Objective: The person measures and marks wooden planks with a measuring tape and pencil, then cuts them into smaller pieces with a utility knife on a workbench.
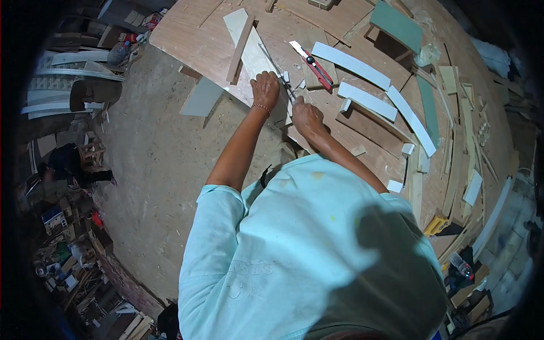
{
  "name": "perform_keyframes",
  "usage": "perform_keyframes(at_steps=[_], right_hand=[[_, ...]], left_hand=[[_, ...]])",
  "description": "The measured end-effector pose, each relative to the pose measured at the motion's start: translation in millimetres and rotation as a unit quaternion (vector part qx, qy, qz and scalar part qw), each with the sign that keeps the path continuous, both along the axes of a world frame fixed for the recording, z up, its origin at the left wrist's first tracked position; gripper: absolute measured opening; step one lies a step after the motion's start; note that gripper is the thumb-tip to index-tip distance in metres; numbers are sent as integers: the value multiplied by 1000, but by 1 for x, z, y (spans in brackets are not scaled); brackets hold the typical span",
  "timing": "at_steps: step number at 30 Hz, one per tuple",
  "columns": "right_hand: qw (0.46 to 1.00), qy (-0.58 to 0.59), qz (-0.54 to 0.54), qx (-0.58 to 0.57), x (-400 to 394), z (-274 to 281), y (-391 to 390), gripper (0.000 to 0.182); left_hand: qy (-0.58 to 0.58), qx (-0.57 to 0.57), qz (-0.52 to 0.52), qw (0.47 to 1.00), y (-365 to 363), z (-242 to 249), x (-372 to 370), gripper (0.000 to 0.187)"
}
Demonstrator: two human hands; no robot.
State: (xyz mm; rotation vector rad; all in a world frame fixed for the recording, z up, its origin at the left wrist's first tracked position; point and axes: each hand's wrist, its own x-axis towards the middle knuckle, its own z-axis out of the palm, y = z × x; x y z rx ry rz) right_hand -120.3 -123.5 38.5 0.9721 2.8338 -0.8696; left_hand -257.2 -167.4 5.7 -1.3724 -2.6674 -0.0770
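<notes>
My left hand (pixel 265 90) is curled over a pale white strip of sheet (pixel 254 56) near the table edge; its fingertips are partly hidden. A wooden batten (pixel 241 50) lies across the strip just beyond that hand. My right hand (pixel 309 117) is closed on a long, thin, dark metal tool that looks like scissors (pixel 286 85). The blades point away from me, along the right side of the strip. Small white scraps lie beside the blades. A red utility knife (pixel 318 72) with its blade out rests just right of them.
Curved white-faced pieces (pixel 354 63) and a green-topped block (pixel 396 27) lie on the wooden table (pixel 192 25). Wood strips (pixel 467 130) and a yellow-handled saw (pixel 436 225) are at the right. A panel (pixel 201 99) leans below the table edge. Another person (pixel 68 165) is at far left.
</notes>
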Motion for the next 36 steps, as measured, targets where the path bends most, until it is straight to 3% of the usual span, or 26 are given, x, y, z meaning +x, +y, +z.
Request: perform_keyframes(at_steps=[7, 9, 11, 13, 15, 25, 29, 31, 36], right_hand=[[999, 23, 15, -26, 37, -7, -11, 28], [998, 69, 10, 7, 41, -58, -15, 29], [993, 115, 5, 40, 40, -61, -16, 29], [999, 30, 14, -21, 36, -15, -16, 28], [999, 29, 10, -39, 35, -15, -16, 27], [996, 77, -36, -30, -13, -22, -2, 21], [995, 76, -27, -58, 7, -27, -6, 21], [998, 13, -5, -57, 27, -24, -12, 20], [998, 38, -2, -55, 24, -15, -13, 20]], left_hand=[[-25, 9, -30, 999, -8, -2, 29, 8], [-40, 16, -23, 999, -10, -2, 30, 7], [-24, 14, -20, 999, -12, -4, 30, 8], [-10, 11, -17, 1000, -13, -9, 29, 8], [-57, 32, -18, 998, -10, -12, 27, 7], [-71, 34, -50, 996, -9, -12, 24, 5], [-60, 49, -13, 997, -5, -6, 27, 6], [-71, 44, -1, 997, -7, -8, 31, 6], [-81, 44, -23, 995, -9, -9, 27, 6]])
